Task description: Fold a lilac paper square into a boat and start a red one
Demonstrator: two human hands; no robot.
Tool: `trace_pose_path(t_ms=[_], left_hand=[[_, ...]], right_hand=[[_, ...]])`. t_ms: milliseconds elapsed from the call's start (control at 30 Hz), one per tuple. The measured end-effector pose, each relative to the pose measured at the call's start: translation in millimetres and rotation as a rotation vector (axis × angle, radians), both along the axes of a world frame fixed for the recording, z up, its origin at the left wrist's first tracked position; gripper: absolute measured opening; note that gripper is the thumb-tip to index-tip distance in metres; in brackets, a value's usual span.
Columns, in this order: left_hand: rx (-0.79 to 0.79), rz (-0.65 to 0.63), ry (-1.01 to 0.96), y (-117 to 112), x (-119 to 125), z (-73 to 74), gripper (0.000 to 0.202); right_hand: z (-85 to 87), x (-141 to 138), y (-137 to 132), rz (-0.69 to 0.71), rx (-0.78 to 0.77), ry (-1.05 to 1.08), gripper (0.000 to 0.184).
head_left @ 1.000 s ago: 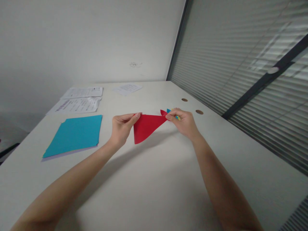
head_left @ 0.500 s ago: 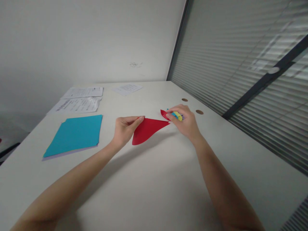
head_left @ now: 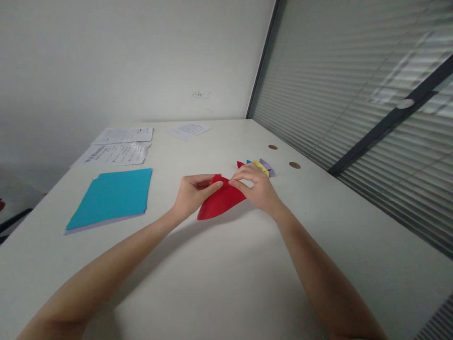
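A sheet of red paper [head_left: 215, 203] with a curved lower edge is held up just above the table. My left hand [head_left: 196, 193] pinches its upper left corner between thumb and fingers. My right hand [head_left: 256, 186] is closed at the paper's upper right edge, thumb and fingertips pinched together on it. Behind the right hand lies a group of small coloured paper pieces: a red one [head_left: 240, 164], a yellow one [head_left: 261, 167] and a purple one [head_left: 267, 166], with a bit of blue showing. The hand partly covers them.
On the left of the white table [head_left: 198, 274] lies a stack of coloured paper [head_left: 113, 196], blue on top. Printed sheets [head_left: 118, 153] sit behind it, and another printed sheet [head_left: 189, 131] lies near the wall. Two round brown discs [head_left: 294, 165] are by the window blinds [head_left: 336, 94].
My right hand has moved left and down, away from the small pieces, onto the red paper's upper edge. My left hand has shifted slightly right with the paper.
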State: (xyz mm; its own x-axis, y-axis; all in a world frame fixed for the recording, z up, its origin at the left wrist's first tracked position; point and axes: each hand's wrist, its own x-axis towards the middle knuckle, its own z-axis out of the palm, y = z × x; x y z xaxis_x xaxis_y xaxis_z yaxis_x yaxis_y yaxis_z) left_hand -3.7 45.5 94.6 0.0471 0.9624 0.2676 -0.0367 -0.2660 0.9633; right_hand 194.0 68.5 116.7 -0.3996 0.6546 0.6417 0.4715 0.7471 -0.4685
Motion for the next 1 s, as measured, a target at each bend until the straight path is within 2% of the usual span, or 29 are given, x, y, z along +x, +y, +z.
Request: trace_pose_path(t_ms=[200, 433, 633, 800, 1000], left_hand=[[0.032, 0.007, 0.029, -1, -3, -0.1, 0.028], [0.049, 0.015, 0.073, 0, -4, -4.7, 0.030], [0.038, -0.033, 0.111, -3, 1, -8.6, 0.029], [0.038, -0.065, 0.172, -8, 9, -5.4, 0.029], [0.020, -0.118, 0.201, -6, 11, -2.7, 0.028]], right_hand=[[2.6, 3, 1, 0.020, 0.044, 0.015, 0.016], [3.2, 5, 1, 0.034, -0.010, 0.002, 0.017], [4.7, 3, -4, 0.066, -0.057, 0.037, 0.007], [3.6, -7, -10, 0.112, -0.080, 0.068, 0.013], [0.3, -10, -7, 0.044, -0.065, 0.071, 0.018]])
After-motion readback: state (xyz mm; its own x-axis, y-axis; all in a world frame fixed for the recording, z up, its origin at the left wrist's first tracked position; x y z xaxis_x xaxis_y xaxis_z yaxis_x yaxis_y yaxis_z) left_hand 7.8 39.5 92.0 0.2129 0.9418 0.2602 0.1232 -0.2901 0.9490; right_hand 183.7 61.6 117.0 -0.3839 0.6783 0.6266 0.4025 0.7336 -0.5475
